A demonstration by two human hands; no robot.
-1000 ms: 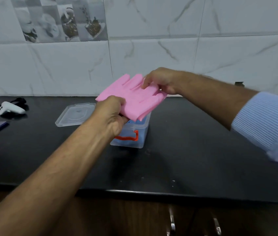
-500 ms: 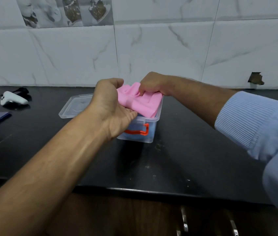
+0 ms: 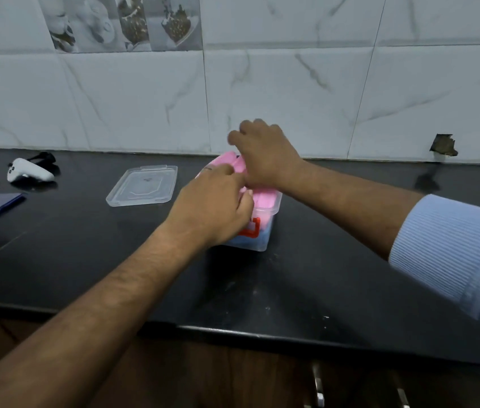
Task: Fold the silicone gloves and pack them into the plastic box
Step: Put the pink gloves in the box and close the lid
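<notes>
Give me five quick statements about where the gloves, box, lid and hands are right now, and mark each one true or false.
1. The pink gloves sit in the open top of the plastic box. True.
2. The clear lid is snapped onto the box. False: it lies flat on the black counter, to the left of the box.
3. Both hands are at the gloves, the left hand nearer the camera and the right hand behind it. True.
4. The box has a blue latch. False: the latch on its near side is red.
5. The white controller lies inside the box. False: it rests on the counter at far left.
</notes>
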